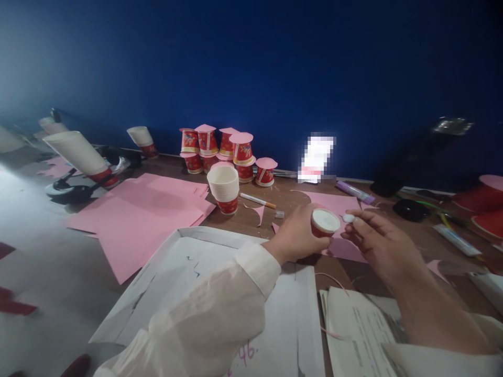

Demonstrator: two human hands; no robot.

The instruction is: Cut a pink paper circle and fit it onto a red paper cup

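My left hand (301, 238) is wrapped round a small red paper cup (325, 222), whose round white end faces up. Just right of the cup, my right hand (381, 248) pinches a small white round piece (348, 218) between thumb and fingers; its exact kind I cannot make out. A small gap separates that piece from the cup. Beneath both hands lies a pink paper sheet (334, 201) on the brown table. Left of my left hand are a stack of nested paper cups (223, 183) and an orange-and-white pen (257, 200) with a clear cap (279, 214) near it.
Red cups topped with pink discs (241, 149) are piled against the blue wall. Pink sheets (149, 209) and a white box lid (168, 283) lie at left and front. A purple tube (356, 192), a bright blurred-out screen (317, 157) and printed papers (353, 324) are nearby.
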